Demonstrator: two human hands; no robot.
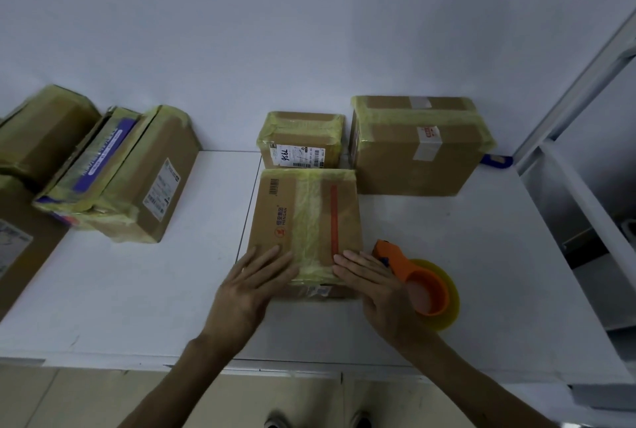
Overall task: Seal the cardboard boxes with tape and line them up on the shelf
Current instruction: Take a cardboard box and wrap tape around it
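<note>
Your left hand (253, 278) and right hand (370, 276) lie flat on the near edge of the centre box (275, 221), fingers straight, gripping nothing. They press on either side of the yellowish tape strip (309, 221) that runs down the middle of its top and folds over the near edge.

That box sits on the white surface (464, 255), directly in front of the small labelled box (301, 140). Its centre seam looks closed, so you are probably just smoothing the tape down. The tape dispenser (426, 286) lies just beside your right hand, set down rather than held.

Most of the sealing looks done. The small labelled box and the large box (416, 148) beside it both carry tape and stand side by side at the wall, which reads as the start of a row. The taped boxes on the left (155, 179) lean against each other at odd angles.

What is left, by my reading, is to move the centre box into line and straighten the left group. Whether this surface is the shelf, I cannot tell.
</note>
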